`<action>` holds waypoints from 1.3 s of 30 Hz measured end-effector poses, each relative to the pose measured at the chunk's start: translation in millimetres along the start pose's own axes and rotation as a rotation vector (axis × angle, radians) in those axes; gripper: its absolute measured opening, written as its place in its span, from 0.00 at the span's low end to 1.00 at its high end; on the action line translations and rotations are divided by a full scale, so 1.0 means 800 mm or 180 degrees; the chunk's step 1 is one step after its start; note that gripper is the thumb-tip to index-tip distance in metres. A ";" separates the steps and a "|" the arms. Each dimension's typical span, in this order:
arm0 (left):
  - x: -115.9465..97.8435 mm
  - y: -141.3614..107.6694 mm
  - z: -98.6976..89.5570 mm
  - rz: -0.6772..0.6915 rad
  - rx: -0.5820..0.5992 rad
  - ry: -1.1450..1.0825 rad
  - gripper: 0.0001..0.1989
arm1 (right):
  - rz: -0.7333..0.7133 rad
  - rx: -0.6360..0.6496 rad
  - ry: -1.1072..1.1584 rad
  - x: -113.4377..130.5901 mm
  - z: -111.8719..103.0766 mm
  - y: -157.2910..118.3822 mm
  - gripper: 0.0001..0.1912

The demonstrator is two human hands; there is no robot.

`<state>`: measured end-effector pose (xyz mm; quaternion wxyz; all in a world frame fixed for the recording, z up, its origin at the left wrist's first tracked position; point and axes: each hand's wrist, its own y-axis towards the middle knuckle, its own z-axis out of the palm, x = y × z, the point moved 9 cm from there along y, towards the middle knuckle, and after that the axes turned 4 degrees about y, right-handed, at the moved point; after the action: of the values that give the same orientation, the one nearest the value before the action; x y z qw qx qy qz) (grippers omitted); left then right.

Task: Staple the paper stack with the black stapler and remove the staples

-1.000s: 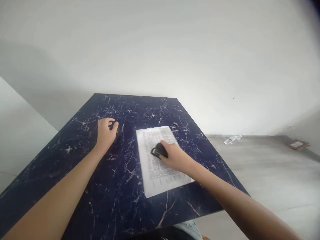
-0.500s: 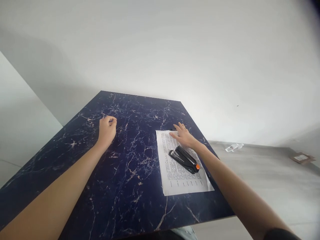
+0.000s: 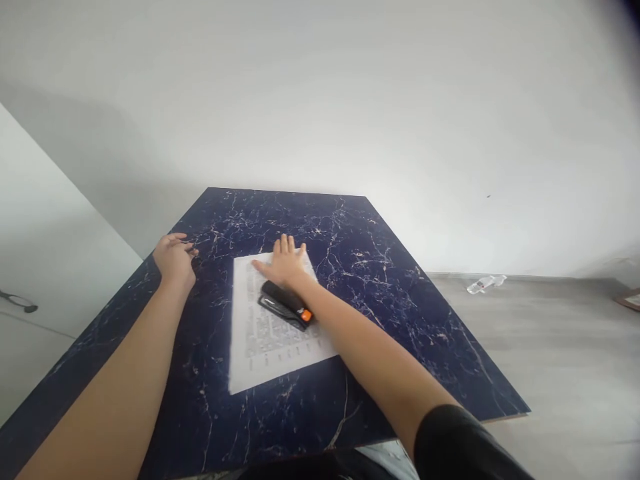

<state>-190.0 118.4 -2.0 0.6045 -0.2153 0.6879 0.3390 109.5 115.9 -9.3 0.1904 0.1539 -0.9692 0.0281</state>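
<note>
Printed paper [image 3: 255, 347] lies on the dark blue marbled table [image 3: 215, 413], a little left of the middle. On top of it rests a black stapler [image 3: 286, 305] with an orange end, partly beside my right forearm. My right hand [image 3: 285, 265] lies flat on the paper's far part, fingers spread, just beyond the stapler. Over the table's left edge is my left hand [image 3: 175, 259], its fingers loosely bent and apart, with nothing visible in them. It does not touch the paper.
A pale wall [image 3: 320, 100] rises behind the table. On the grey floor to the right lies a clear plastic object [image 3: 485, 285], with part of a brown item [image 3: 631, 299] at the far right. A dark object with a cable [image 3: 20, 301] shows at the left.
The paper and stapler have moved left across the table with my right hand on the paper. My left hand has shifted left, and its fingers have loosened from a closed pose.
</note>
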 end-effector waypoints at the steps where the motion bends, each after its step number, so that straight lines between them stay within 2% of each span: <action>1: 0.005 0.005 -0.002 -0.0097 0.0020 -0.0121 0.08 | -0.0080 -0.0012 0.0039 0.025 0.009 0.009 0.58; 4: 0.009 0.006 -0.003 -0.0169 0.0041 -0.0329 0.10 | -0.0499 0.0052 0.0165 0.097 0.035 0.028 0.52; 6: 0.005 0.001 -0.001 -0.0140 0.0080 -0.0300 0.10 | -0.0819 0.0110 0.0243 0.133 0.043 0.031 0.46; 9: 0.001 -0.006 0.003 -0.0139 0.0156 -0.0295 0.09 | -0.1212 -0.0069 0.0377 0.154 0.032 0.021 0.34; 12: -0.006 -0.009 0.001 -0.0007 0.0155 -0.0133 0.09 | -0.1665 -0.0062 0.0443 0.143 0.019 -0.009 0.26; 15: -0.025 -0.015 -0.009 0.0337 0.0016 0.0301 0.10 | -0.1960 0.0276 0.0274 0.115 0.020 -0.048 0.26; 17: -0.054 -0.029 -0.013 0.0853 -0.0081 0.0696 0.11 | -0.1970 0.0353 0.0185 0.090 0.015 -0.071 0.28; 19: -0.090 -0.055 -0.003 0.1547 -0.0016 0.1072 0.11 | -0.1919 0.0324 0.0178 0.064 0.004 -0.091 0.29; 21: -0.118 -0.090 0.023 0.2101 0.0397 0.1264 0.12 | -0.1835 0.0261 0.0190 0.034 -0.010 -0.106 0.29; 22: -0.125 -0.109 0.042 0.2256 0.0765 0.1278 0.12 | -0.1776 0.0244 0.0191 0.018 -0.017 -0.112 0.29; 24: -0.131 -0.154 0.086 0.2447 0.1747 0.1279 0.13 | -0.1640 0.0236 0.0199 -0.016 -0.030 -0.118 0.29; 26: -0.125 -0.206 0.126 0.2511 0.2883 0.1282 0.14 | -0.1515 0.0220 0.0275 -0.045 -0.043 -0.120 0.28; 28: -0.116 -0.256 0.149 0.2589 0.3901 0.1277 0.13 | -0.1317 0.0001 0.0522 -0.066 -0.066 -0.118 0.26; 29: -0.114 -0.273 0.153 0.2653 0.4233 0.1255 0.14 | -0.1144 -0.0193 0.0686 -0.075 -0.082 -0.119 0.24; 31: -0.113 -0.291 0.155 0.2782 0.4517 0.1205 0.16 | -0.0798 -0.0446 0.0986 -0.084 -0.112 -0.126 0.21; 32: -0.112 -0.292 0.154 0.2812 0.4536 0.1193 0.17 | -0.0712 -0.0383 0.1088 -0.081 -0.121 -0.134 0.21; 35: -0.105 -0.288 0.153 0.2736 0.4608 0.1275 0.17 | -0.1100 0.0606 0.1098 -0.044 -0.116 -0.174 0.20; 36: -0.102 -0.287 0.153 0.2690 0.4647 0.1336 0.18 | -0.1219 0.0781 0.0983 -0.034 -0.113 -0.188 0.19; 37: -0.098 -0.285 0.153 0.2650 0.4678 0.1393 0.18 | -0.1250 0.0847 0.0870 -0.029 -0.112 -0.199 0.20; 39: -0.094 -0.284 0.154 0.2588 0.4711 0.1471 0.18 | -0.1048 0.0702 0.0731 -0.033 -0.111 -0.207 0.17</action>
<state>68.0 45.0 19.8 0.2668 0.4310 0.8601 -0.0573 216.2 -23.7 62.3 0.2835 0.3256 -0.8940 0.1198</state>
